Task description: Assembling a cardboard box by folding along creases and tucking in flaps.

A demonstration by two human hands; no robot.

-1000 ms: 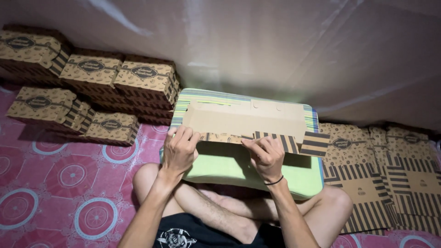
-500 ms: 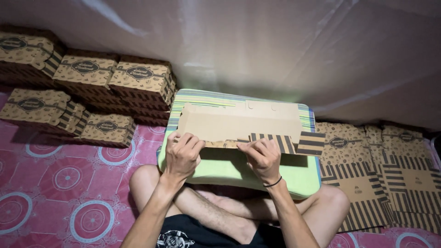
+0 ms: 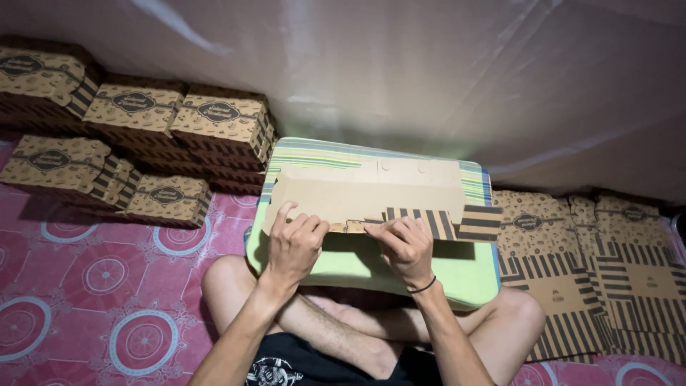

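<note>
Both hands press down on a flat cardboard box blank (image 3: pixel 371 193) lying across a green cushion (image 3: pixel 371 264) on the person's crossed legs. The left hand (image 3: pixel 293 243) grips the blank's near edge with curled fingers; the right hand (image 3: pixel 407 246), just beside it, pinches the striped flap (image 3: pixel 421 221). Beyond and to the left of the left hand stand stacks of folded boxes (image 3: pixel 179 129). To the right of the right hand lie flat unfolded blanks (image 3: pixel 586 271) on the pink patterned mat (image 3: pixel 86 300).
</note>
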